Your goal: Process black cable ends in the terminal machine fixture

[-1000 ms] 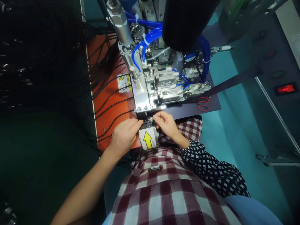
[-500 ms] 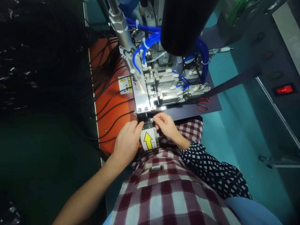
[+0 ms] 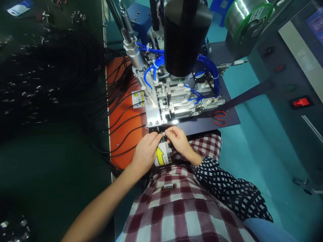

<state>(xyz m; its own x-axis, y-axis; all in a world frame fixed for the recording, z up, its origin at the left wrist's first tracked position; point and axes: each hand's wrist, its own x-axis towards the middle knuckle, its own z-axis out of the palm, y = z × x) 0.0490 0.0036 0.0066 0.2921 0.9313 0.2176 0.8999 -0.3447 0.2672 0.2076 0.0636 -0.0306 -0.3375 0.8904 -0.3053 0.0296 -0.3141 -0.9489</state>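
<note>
My left hand [image 3: 146,153] rests over the front of the metal machine [image 3: 153,116], fingers pinched together just above a white label with a yellow arrow [image 3: 160,158]. Its fingertips meet those of my right hand [image 3: 178,141], which is also closed in a pinch. Between them shows a tiny silvery part [image 3: 163,133], too small to name. What the left fingers hold is hidden. Black cables [image 3: 130,132] run across the orange plate [image 3: 123,148] into the machine, left of my hands.
Blue air tubes [image 3: 214,72] and a black cylinder [image 3: 185,43] stand over the machine. Red-handled cutters [image 3: 220,118] lie on the dark plate at right. A wire spool [image 3: 248,16] and a lit red switch [image 3: 300,102] are further right. Bundled cables [image 3: 73,67] cover the left bench.
My left hand has moved right, its fingertips now against those of my right hand. The view has shifted, showing more of the machine's back and the spool.
</note>
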